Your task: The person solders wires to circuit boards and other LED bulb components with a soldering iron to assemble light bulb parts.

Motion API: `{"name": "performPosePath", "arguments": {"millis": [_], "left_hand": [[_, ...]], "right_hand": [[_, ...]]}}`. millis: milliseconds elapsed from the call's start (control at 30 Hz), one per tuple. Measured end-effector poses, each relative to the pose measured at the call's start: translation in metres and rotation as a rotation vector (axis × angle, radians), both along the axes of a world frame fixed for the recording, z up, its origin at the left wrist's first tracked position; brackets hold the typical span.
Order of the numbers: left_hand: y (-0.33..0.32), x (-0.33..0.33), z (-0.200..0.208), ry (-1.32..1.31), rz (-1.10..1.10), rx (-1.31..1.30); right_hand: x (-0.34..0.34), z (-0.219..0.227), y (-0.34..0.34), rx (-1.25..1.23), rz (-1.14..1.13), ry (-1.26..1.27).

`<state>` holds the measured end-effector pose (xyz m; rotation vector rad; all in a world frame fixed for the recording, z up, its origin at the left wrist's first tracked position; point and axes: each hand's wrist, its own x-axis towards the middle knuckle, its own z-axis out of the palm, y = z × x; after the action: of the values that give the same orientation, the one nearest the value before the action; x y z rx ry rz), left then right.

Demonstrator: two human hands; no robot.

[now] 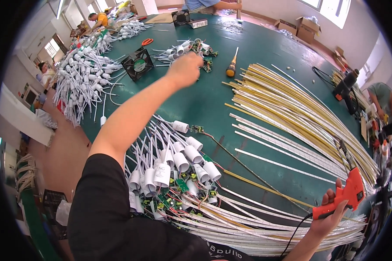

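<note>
My left hand (185, 70) reaches out over a small group of white cylindrical caps (174, 53) with wires and green circuit boards (207, 65). Its fingers are curled closed, and whatever they hold is hidden from view. At the right, my right hand (329, 215) grips a red soldering gun (342, 198) with a black cord, its tip directed away over the strips. A larger heap of white caps (162, 174) with wires and boards lies before me, joined to white LED strips (265, 226) running toward the right.
Yellow and white strips (283, 100) cover the table's right. A screwdriver (231, 68), a black fan (137, 64), orange-handled scissors (147, 41) and a heat gun (347, 85) lie on the green table (252, 37). More wired caps (80, 74) pile along the left edge. Other people sit around.
</note>
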<state>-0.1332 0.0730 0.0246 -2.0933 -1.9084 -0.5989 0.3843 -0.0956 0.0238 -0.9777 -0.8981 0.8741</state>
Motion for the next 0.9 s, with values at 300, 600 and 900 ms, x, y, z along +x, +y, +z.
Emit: {"name": "performPosePath", "arguments": {"millis": [300,600,900], "left_hand": [[0.085,-0.137,-0.036,-0.264,0.068,-0.074],[0.041,-0.077,-0.053,-0.360,0.221,-0.206],[0.003,-0.051,-0.023,-0.562,0.293,-0.134]], "right_hand": [[-0.004,-0.015,0.003,-0.068,0.004,0.013],[-0.008,-0.012,0.001,-0.054,0.036,0.034],[-0.010,-0.006,-0.002,-0.028,0.051,0.083]]}}
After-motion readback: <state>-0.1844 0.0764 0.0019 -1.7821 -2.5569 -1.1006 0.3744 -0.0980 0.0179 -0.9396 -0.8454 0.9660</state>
